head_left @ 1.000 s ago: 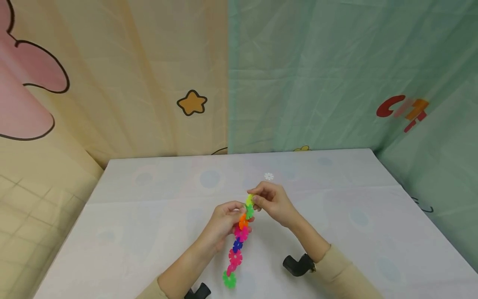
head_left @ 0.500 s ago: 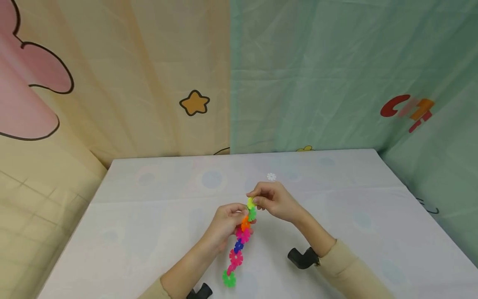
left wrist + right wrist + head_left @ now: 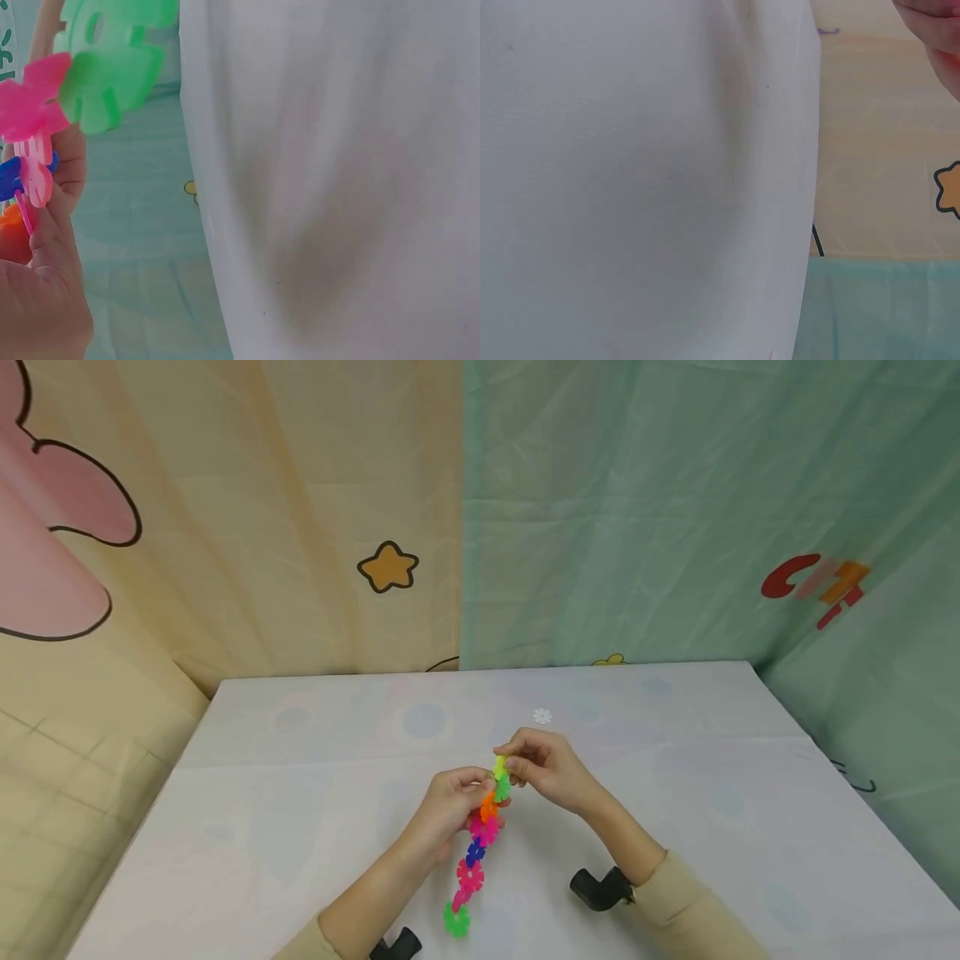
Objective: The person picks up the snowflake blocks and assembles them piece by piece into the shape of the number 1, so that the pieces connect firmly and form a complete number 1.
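Observation:
A chain of interlocking snowflake discs (image 3: pixel 471 874) hangs between my hands in the head view, in yellow, green, orange, pinks and blue. My left hand (image 3: pixel 444 814) grips it near the orange disc (image 3: pixel 489 807). At the top end, my right hand (image 3: pixel 550 770) pinches the yellow disc (image 3: pixel 500 767) between thumb and fingers, just above a green disc (image 3: pixel 502 789). Another green disc (image 3: pixel 457 920) forms the lower end, large in the left wrist view. The right wrist view catches only part of a hand (image 3: pixel 939 28) at its upper corner.
A loose white snowflake disc (image 3: pixel 542 716) lies on the white-covered table (image 3: pixel 300 827), beyond my right hand. Black angled wrist mounts (image 3: pixel 600 889) sit by both forearms. Printed curtains (image 3: pixel 637 510) stand behind the table.
Both hands keep their hold on the chain and stay in nearly the same place. The whole scene shifts slightly sideways with the head camera.

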Available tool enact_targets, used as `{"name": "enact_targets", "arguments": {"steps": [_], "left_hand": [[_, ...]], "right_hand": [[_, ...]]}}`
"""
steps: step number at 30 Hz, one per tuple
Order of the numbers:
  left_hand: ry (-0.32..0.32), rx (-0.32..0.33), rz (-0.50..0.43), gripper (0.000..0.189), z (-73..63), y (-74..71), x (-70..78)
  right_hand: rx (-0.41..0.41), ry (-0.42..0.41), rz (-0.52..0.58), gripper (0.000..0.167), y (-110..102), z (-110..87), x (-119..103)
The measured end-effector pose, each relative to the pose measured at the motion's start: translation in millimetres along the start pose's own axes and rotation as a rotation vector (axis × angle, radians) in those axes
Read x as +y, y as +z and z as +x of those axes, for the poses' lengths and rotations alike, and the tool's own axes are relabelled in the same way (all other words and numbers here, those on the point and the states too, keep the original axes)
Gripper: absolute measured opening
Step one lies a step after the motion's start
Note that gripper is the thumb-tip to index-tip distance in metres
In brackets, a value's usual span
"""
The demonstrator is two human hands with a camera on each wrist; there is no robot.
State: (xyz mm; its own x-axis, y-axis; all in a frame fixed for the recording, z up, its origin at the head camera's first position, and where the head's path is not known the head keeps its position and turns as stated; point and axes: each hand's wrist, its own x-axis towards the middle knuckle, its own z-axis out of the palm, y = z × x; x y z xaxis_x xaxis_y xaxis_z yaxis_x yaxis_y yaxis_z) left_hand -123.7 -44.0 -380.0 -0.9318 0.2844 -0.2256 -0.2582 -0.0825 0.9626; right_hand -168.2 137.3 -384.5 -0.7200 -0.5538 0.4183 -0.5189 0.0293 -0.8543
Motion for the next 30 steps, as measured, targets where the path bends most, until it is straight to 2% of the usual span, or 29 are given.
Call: {"name": "enact_targets", "arguments": {"steps": [6,15,24,30], "left_hand": [[0.007,-0.024,0.017,0.025,1.7,-1.2,1.5],[0.015,-0.123,0.107,0.027,3.9,-3.9,9.5],[0.007,-0.178,0.184,0.045,5.5,-7.3,13.4],[0.013,-0.241,0.204,0.049,7.3,-10.2,12.8]], "right_hand": [[-0.002,0.060,0.034,0.015,-3.9,0.7,1.1],[-0.001,0.190,0.149,0.019,-12.3,1.4,1.3],[0.007,0.178,0.090,0.018,-14.5,2.1,2.0],[-0.018,0.107,0.108,0.018,-12.7,2.9,6.4]]}}
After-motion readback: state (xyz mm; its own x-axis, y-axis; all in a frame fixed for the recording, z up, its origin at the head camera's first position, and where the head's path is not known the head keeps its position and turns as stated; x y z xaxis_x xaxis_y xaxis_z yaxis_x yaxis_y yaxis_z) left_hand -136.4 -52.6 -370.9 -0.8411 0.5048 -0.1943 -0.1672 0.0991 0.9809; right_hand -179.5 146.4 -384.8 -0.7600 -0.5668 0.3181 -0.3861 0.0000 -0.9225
